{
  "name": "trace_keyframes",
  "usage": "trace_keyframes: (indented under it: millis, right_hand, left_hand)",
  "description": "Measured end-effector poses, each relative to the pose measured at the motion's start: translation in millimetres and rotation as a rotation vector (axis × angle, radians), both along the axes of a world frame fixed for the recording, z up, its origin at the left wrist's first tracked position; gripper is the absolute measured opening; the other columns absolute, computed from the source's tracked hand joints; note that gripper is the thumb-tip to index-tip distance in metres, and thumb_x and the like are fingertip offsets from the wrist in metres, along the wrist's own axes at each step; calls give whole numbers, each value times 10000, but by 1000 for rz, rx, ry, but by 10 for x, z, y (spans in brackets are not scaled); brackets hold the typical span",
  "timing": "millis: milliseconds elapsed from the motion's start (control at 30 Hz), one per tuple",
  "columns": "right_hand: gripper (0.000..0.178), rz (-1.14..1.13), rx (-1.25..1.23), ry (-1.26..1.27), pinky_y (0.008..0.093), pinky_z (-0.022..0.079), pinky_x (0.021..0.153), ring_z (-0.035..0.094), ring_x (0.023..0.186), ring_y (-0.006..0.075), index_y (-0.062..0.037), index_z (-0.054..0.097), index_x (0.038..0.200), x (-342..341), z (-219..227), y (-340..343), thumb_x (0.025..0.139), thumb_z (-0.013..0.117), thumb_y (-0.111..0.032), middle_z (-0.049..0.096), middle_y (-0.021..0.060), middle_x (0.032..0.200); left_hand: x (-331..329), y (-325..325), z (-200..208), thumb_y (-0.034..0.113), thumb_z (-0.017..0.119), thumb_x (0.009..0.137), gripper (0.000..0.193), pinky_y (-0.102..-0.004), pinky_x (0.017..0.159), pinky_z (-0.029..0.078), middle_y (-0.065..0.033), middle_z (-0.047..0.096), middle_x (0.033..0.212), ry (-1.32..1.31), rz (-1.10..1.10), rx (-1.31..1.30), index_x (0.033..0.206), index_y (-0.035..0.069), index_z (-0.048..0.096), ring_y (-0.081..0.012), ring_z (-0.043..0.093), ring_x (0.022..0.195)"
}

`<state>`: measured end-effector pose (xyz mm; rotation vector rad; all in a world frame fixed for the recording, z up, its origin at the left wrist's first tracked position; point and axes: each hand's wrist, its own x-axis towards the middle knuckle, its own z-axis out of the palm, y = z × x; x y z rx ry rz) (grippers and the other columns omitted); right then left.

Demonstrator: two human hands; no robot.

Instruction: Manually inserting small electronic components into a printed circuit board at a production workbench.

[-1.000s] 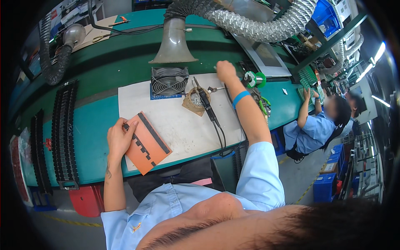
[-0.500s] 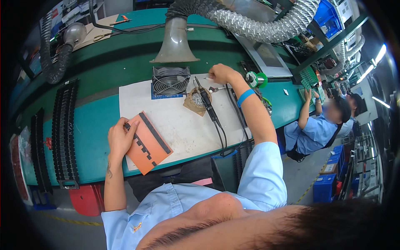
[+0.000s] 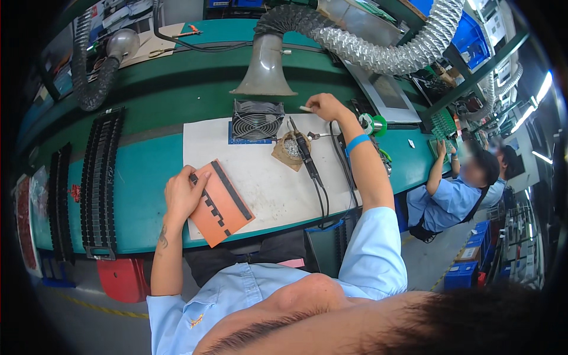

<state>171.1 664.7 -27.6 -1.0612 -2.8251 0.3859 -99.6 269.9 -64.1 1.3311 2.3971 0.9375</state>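
Observation:
My left hand [image 3: 184,192] grips the left edge of an orange board [image 3: 228,207] with black strips, its thumb lying on top. The board is tilted over the front edge of a white sheet [image 3: 254,174]. Beyond the sheet's far right part, my right hand [image 3: 326,107] pinches a small, pale, stick-like piece [image 3: 306,109] between its fingers. Below that hand, a soldering iron with a black handle [image 3: 303,149] leans across a brown holder [image 3: 286,155] filled with silvery shavings. A black fan [image 3: 258,121] with a round wire guard stands left of the iron.
A fume hood [image 3: 264,68] on a ribbed hose hangs behind the fan. Solder spools [image 3: 373,124] stand right of my right forearm. Black slotted racks [image 3: 100,183] lie on the left of the bench. At the right, a co-worker [image 3: 452,189] handles a green circuit board.
The whole view has shifted, so the bench appears further right and slightly lower. The pale piece in my right fingers now shows clearly. My left hand stays on the orange board.

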Motion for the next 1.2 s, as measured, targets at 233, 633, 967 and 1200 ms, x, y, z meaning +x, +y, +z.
trace_keyframes:
  millis: [233, 633, 967, 1200]
  right_hand:
    - [173, 144, -346, -15, 339, 503, 664, 595, 651, 233, -29, 751, 912, -71, -7, -400, 795, 624, -25, 702, 57, 760]
    - [189, -150, 213, 87, 408, 547, 701, 680, 767, 350, -50, 750, 898, -186, -208, -369, 787, 598, -66, 740, 130, 865]
    - [205, -290, 455, 157, 447, 540, 671, 667, 722, 375, -22, 735, 927, 35, -110, -356, 798, 583, -67, 725, 161, 868]
    - [176, -240, 243, 756, 270, 482, 606, 565, 643, 171, 22, 719, 971, 379, 715, -1100, 810, 662, -20, 676, 109, 788]
  left_hand:
    - [25, 2, 46, 378, 674, 899, 366, -323, 511, 462, -71, 590, 581, -46, 11, -17, 868, 14, 656, -229, 570, 499]
    - [-3, -7, -29, 373, 690, 899, 369, -310, 484, 430, -65, 572, 571, 8, -13, 31, 855, 9, 650, -201, 514, 473]
    - [-3, 6, 13, 358, 670, 902, 349, -330, 505, 444, -76, 585, 584, 12, -19, 21, 859, 11, 653, -226, 539, 495]
    - [61, 29, 98, 349, 676, 907, 351, -308, 485, 424, -73, 576, 581, -86, -16, 2, 878, 0, 660, -199, 515, 484]
